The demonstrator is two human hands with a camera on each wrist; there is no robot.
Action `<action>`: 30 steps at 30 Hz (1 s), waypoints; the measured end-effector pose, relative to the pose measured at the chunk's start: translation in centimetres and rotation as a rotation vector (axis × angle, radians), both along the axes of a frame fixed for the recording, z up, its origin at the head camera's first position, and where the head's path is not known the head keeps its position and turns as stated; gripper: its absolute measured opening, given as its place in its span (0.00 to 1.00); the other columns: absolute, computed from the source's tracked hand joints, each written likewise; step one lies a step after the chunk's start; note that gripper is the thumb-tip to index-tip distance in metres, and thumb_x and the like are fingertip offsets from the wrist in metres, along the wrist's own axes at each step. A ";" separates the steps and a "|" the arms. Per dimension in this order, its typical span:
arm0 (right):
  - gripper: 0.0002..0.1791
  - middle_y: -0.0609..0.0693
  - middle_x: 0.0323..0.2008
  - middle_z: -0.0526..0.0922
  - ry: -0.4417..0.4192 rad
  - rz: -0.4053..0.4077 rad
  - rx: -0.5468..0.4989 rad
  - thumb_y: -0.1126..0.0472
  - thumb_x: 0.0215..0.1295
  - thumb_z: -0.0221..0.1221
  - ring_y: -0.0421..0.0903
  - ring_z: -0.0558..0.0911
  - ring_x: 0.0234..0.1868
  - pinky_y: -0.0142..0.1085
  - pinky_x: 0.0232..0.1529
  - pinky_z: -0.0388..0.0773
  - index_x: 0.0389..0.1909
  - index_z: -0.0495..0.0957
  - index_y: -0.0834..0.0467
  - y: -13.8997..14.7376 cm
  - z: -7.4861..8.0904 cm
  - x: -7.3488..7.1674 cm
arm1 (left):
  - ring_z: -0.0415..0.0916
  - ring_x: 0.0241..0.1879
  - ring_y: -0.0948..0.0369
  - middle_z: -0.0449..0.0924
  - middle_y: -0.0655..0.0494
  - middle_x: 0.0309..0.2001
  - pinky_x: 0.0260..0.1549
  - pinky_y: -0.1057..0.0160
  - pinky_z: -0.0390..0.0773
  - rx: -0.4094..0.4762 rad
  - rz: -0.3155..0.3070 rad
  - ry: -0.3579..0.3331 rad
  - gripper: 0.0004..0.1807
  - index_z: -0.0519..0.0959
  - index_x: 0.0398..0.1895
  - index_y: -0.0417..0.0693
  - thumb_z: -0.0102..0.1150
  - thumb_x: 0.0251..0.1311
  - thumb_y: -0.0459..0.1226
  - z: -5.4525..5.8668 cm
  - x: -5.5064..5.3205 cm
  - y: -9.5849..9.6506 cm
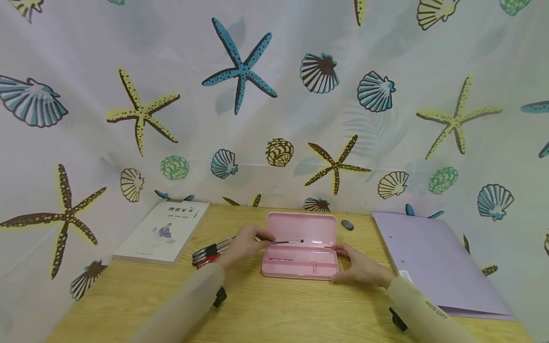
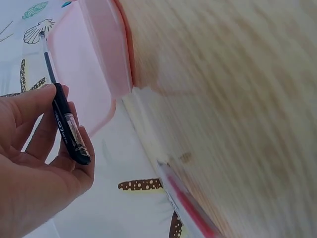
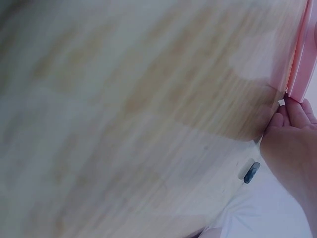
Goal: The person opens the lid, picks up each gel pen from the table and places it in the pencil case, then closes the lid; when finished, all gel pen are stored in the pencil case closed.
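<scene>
A pink pencil case [image 1: 299, 275] lies on the table with its lid [image 1: 301, 224] raised toward the back. My left hand [image 1: 248, 244] pinches a black pen [image 2: 63, 119] between thumb and fingers, over the left side of the case. The pen's tip end points right across the case in the head view. At the case's right end, my right hand [image 1: 362, 267] grips the side, thumb near the front corner and fingers near the hinge. A thin red pen [image 1: 280, 259] seems to lie in the long compartment. A small divider marks off the front right section.
Several pens [image 1: 210, 252], black and red, lie left of the case, partly behind my left forearm. A white book [image 1: 165, 231] is at the far left. A purple folder [image 1: 437, 262] lies at right. A small dark oval object [image 1: 347, 225] sits behind the case.
</scene>
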State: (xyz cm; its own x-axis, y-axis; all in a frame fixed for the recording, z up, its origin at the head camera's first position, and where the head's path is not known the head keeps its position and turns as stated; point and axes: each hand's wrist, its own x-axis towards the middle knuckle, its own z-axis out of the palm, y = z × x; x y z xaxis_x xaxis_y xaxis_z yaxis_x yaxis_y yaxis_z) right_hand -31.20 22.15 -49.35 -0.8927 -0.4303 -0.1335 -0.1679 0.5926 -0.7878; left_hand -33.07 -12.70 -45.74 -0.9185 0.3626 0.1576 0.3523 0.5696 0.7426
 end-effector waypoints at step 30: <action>0.49 0.56 0.70 0.66 0.009 -0.006 -0.001 0.48 0.47 0.75 0.55 0.57 0.75 0.59 0.74 0.43 0.69 0.61 0.52 0.0 -0.3 -0.1 | 0.79 0.34 0.65 0.88 0.55 0.33 0.42 0.61 0.80 -0.114 -0.117 -0.009 0.04 0.88 0.32 0.43 0.66 0.56 0.29 -1.7 -0.9 5.0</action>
State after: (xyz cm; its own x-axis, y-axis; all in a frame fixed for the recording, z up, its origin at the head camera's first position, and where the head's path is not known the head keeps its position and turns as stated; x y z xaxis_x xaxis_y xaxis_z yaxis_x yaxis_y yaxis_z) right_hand -31.30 22.10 -49.63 -0.8964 -0.4252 -0.1251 -0.1714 0.5928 -0.7869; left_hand -33.97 -7.70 -47.48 -0.8700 0.4825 0.1017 0.4151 0.6054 0.6791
